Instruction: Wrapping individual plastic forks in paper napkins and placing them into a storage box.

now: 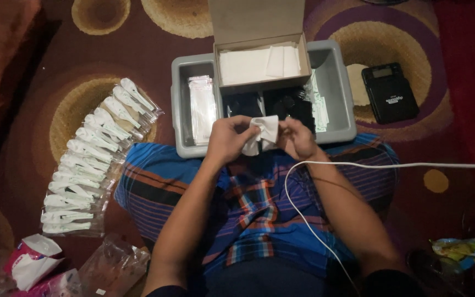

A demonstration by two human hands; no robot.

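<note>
Head | left hand (227,137), right hand (298,138) pinch white cloth (265,132) | tray (185,110): box (259,60), packets (202,107)

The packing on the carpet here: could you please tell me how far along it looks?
Done: a long row of sealed clear packets, each with a white item inside, lies to the left. In hand: the left hand and right hand both grip a white sheet over the grey tray. Left: empty clear sleeves in the tray and white sheets in the open cardboard box.
</note>
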